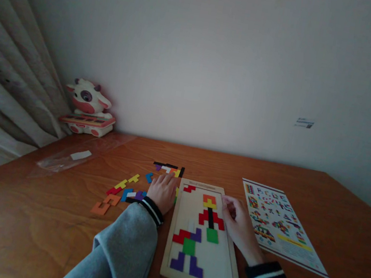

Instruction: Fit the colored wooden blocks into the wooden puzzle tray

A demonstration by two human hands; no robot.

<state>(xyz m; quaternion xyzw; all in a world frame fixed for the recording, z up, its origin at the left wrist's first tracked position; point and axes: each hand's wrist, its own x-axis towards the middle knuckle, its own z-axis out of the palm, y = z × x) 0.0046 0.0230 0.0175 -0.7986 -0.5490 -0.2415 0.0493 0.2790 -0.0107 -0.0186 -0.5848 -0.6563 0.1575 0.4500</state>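
A wooden puzzle board (218,266) lies in front of me, with coloured block pieces arranged in two figures on it. Among them are a green square (212,236), a black bar (210,218) and a purple L-shaped piece (196,267). My left hand (162,192) rests palm down left of the board, fingers stretched forward over loose puzzle pieces (168,168); its fingertips are partly hidden. Along the board's upper right edge, my right hand (238,220) has its fingers curled, thumb against fingertips. Whatever may be between them is too small to make out.
More loose pieces, such as an orange piece (99,209) and a yellow piece (134,178), lie on the wooden table (34,228). A printed pattern sheet (284,225) lies right. At the back left are a clear plastic bag (58,162) and a cow-shaped toy piano (88,109).
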